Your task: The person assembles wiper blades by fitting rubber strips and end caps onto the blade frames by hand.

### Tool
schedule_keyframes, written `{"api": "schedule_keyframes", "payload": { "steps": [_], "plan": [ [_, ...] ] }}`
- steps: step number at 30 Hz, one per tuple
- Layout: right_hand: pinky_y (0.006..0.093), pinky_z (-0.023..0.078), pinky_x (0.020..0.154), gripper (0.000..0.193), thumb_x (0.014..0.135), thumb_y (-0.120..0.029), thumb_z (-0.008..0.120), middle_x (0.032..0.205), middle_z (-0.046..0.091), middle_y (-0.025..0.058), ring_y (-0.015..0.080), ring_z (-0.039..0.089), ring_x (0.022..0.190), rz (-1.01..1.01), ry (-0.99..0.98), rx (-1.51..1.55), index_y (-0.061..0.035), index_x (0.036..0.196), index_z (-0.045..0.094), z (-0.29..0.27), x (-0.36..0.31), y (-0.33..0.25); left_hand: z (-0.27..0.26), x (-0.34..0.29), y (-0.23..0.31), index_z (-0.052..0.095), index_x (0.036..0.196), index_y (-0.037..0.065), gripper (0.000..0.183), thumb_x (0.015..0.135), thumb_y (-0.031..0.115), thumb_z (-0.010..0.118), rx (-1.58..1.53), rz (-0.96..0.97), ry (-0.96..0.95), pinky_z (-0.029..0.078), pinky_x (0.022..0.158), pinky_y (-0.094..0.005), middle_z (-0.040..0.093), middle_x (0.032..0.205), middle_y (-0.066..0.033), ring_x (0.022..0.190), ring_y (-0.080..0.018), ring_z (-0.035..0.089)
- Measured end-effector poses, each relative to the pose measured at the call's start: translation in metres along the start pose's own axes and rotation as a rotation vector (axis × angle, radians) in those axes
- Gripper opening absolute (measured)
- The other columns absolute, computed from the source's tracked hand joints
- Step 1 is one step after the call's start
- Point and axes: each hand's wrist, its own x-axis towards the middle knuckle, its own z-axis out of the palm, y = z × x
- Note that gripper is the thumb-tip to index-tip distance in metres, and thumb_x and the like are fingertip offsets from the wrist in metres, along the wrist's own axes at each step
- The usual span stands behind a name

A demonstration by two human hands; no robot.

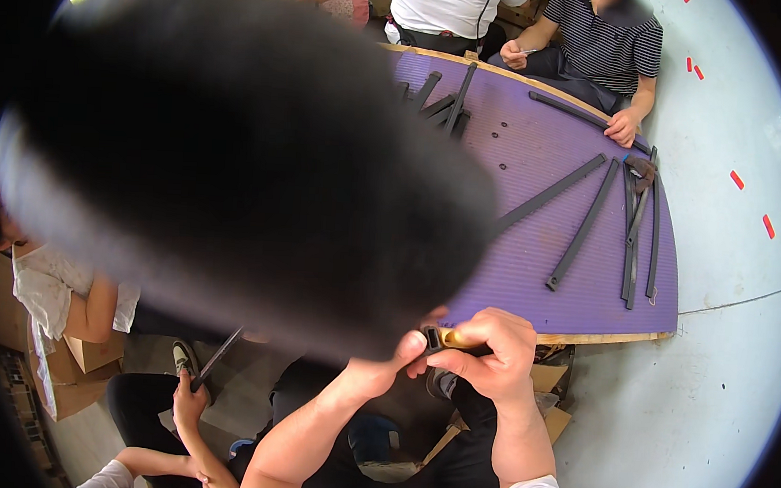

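My left hand (pixel 375 372) and my right hand (pixel 498 349) meet at the near edge of the table. Between them is a small black piece with a hollow rectangular end (pixel 432 338), pinched by my left thumb and fingers. My right hand is closed around a brass-coloured piece (pixel 453 337) that touches the black one; its full shape is hidden in the fingers. A large, dark, blurred shape (pixel 263 149) very close to the camera covers much of the left and centre, including part of my left fingers. I cannot tell what it is.
Several black bars (pixel 577 232) and a dark glove (pixel 642 171) lie on the purple ribbed table (pixel 516 286). Across it, a person in a striped shirt (pixel 608 48) touches a bar. At left, another person's hand (pixel 190 403) holds a thin dark strip. Cardboard boxes (pixel 93 352) stand beyond.
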Motion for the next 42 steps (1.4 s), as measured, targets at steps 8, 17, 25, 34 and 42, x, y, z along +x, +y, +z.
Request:
{"api": "schedule_keyframes", "payload": {
  "steps": [8,17,25,34,42],
  "plan": [
    [0.0451,0.049,0.094,0.045,0.068,-0.030,0.090,0.131,0.056,0.0202,0.0386,0.056,0.119,-0.114,0.150,-0.215,-0.0067,0.099,0.066,0.006,0.010,-0.001,-0.010,0.007,-0.008,0.062,0.126,0.000,0.041,0.094,0.024,0.070,0.020,0.145,0.179,0.051,0.053,-0.0274,0.068,0.090,-0.0132,0.071,-0.0189,0.066],
    [0.0473,0.043,0.098,0.029,0.075,-0.033,0.081,0.129,0.060,0.0111,0.0351,0.055,0.120,-0.042,-0.006,-0.317,-0.0091,0.084,0.067,-0.005,0.018,-0.007,-0.001,0.015,-0.009,0.070,0.113,-0.001,0.025,0.094,0.015,0.069,0.251,0.275,0.215,0.052,0.054,-0.0269,0.068,0.101,-0.0154,0.068,-0.0163,0.063],
    [0.0512,0.042,0.100,0.018,0.080,-0.021,0.075,0.127,0.061,0.0121,0.0342,0.056,0.120,-0.065,-0.119,-0.270,-0.0071,0.083,0.064,0.008,0.016,-0.013,-0.003,0.000,0.006,0.070,0.110,-0.004,0.021,0.093,0.007,0.064,0.270,0.132,0.289,0.052,0.056,-0.0249,0.068,0.099,-0.0133,0.066,-0.0131,0.062],
    [0.0533,0.039,0.103,0.026,0.088,-0.022,0.068,0.122,0.061,0.0170,0.0398,0.055,0.114,0.153,-0.148,-0.375,-0.0013,0.079,0.056,-0.003,-0.001,-0.028,0.010,0.015,-0.013,0.064,0.121,-0.005,0.030,0.097,0.012,0.062,0.490,0.409,0.050,0.047,0.068,-0.0340,0.059,0.085,-0.0112,0.076,-0.0216,0.057],
    [0.0501,0.040,0.105,0.022,0.097,-0.020,0.059,0.124,0.060,0.0177,0.0349,0.057,0.114,0.035,-0.210,-0.301,0.0011,0.095,0.062,-0.001,-0.006,-0.023,0.011,0.013,-0.005,0.061,0.127,-0.002,0.034,0.099,0.016,0.059,0.653,0.386,0.058,0.049,0.071,-0.0381,0.062,0.091,-0.0167,0.080,-0.0315,0.062]
  ]
}}
